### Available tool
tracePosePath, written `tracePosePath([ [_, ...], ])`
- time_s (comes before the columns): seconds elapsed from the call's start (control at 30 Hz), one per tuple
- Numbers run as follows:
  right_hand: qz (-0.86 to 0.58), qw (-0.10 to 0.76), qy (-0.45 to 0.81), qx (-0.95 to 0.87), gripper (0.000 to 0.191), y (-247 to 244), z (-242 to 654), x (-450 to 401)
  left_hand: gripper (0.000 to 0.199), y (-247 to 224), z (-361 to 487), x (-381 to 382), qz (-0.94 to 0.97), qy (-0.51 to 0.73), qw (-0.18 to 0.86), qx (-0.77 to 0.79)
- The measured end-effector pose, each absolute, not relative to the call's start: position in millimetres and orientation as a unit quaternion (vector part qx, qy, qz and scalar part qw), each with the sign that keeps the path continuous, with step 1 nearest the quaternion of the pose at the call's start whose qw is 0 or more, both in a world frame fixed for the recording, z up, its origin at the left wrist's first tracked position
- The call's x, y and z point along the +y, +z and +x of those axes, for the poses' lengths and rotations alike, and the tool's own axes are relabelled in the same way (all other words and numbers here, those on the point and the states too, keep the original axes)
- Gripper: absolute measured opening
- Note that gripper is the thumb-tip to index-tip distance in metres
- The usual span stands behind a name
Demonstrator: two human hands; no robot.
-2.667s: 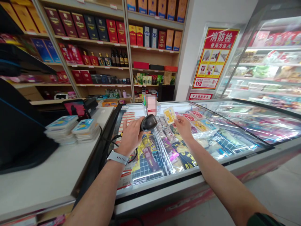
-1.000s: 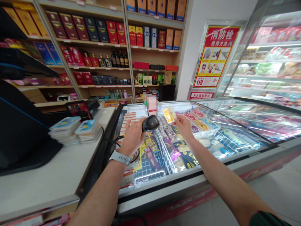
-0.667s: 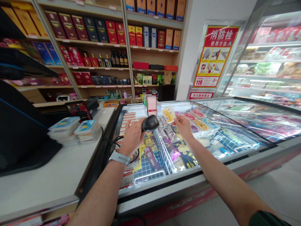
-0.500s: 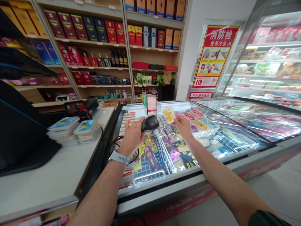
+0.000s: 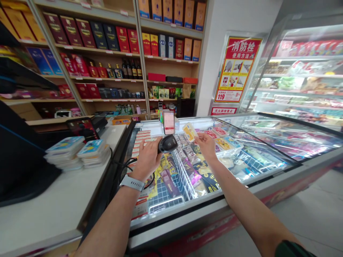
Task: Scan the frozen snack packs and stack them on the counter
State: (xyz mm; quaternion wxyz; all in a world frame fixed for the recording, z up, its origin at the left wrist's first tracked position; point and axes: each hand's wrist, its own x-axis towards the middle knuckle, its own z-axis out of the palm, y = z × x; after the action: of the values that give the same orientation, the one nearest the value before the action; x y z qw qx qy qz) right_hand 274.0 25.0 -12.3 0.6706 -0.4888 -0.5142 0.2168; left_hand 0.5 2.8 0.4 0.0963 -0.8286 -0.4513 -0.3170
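Note:
My left hand [image 5: 148, 157] is wrapped round a black handheld scanner [image 5: 168, 143], above the glass top of a chest freezer [image 5: 171, 208]. Pinched in my right hand [image 5: 205, 145] is a small flat yellow-and-white pack [image 5: 189, 132], just right of the scanner. A phone-like screen [image 5: 169, 122] with a pinkish display stands behind the scanner. Under the glass, a white wire basket [image 5: 184, 175] and colourful packets show.
Two stacks of flat packs [image 5: 65, 151] [image 5: 92, 152] sit on the white counter [image 5: 53, 192] at left, near a dark monitor stand [image 5: 21, 153]. A black cable [image 5: 125, 164] runs beside my left wrist. Shelves of boxes and bottles stand behind.
The view has shifted slightly, so most things appear a little further left. Both hands keep their hold on the scanner and the yellow pack.

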Motion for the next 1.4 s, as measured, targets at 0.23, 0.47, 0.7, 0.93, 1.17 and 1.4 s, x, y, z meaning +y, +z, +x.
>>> tracePosePath([
  [0.23,-0.554,0.640,0.067,-0.528,0.036,1,298,19,0.057,1,0,2,-0.833,-0.311,0.094,-0.447],
  [0.47,-0.663,0.415,-0.205,-0.588,0.024,18,349,14,0.055,2,0,0,-0.830,-0.315,0.082,-0.454],
  [0.7,-0.732,0.214,-0.263,-0.591,0.026,17,367,20,0.056,0,1,2,-0.832,-0.317,0.078,-0.449],
  [0.93,-0.749,0.134,-0.238,-0.604,0.027,24,362,19,0.055,-1,0,1,-0.831,-0.318,0.077,-0.449],
  [1.17,-0.756,0.123,-0.210,-0.608,0.024,27,362,20,0.056,-2,0,2,-0.832,-0.320,0.078,-0.448],
  [1.4,-0.762,0.099,-0.214,-0.603,0.025,28,361,21,0.055,0,0,0,-0.831,-0.317,0.084,-0.449],
])
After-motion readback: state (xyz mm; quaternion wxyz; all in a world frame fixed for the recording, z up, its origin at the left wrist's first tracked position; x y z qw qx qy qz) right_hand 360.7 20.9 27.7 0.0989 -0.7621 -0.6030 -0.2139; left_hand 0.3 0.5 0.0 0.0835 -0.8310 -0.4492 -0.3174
